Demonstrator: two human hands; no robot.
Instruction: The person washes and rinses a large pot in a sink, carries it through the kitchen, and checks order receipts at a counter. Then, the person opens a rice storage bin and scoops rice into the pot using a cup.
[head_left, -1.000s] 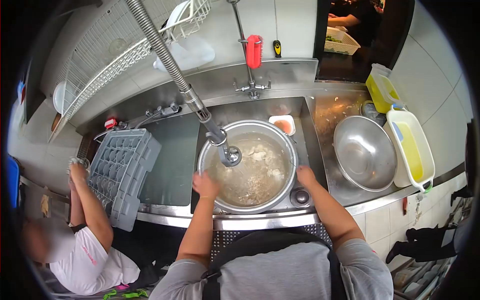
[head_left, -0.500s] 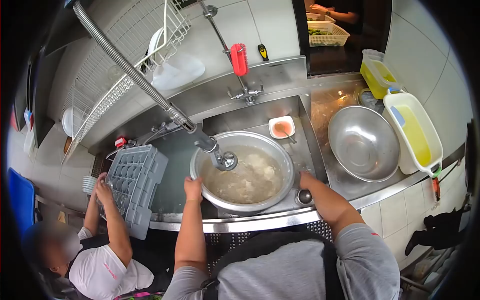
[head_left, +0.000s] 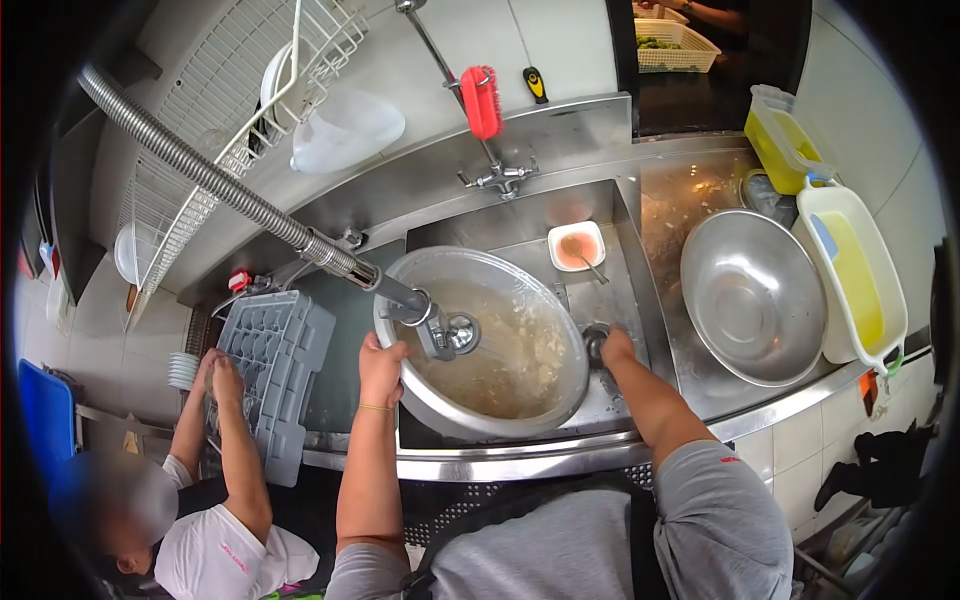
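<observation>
A large metal basin (head_left: 425,412) of cloudy water with pale pieces stands tilted in the sink, its left side raised. My left hand (head_left: 383,372) is closed around its left rim. My right hand (head_left: 617,348) is at the basin's right, its fingers at a small round metal piece (head_left: 596,343) whose kind I cannot make out. The fingers are partly hidden, so a grip is not certain. Over the basin's left part hangs a spray head (head_left: 450,336), with water streaking from it.
A white bowl with a spoon (head_left: 576,247) sits at the sink's back. To the right stand a steel bowl (head_left: 755,300) and a white tub (head_left: 895,300). At left, a co-worker's hands (head_left: 222,378) are beside a grey glass rack (head_left: 285,345). The spray hose (head_left: 220,180) crosses overhead.
The basin has tipped, its left rim rising with my left hand. My right hand and the round metal piece have moved farther back in the sink. The view has shifted slightly.
</observation>
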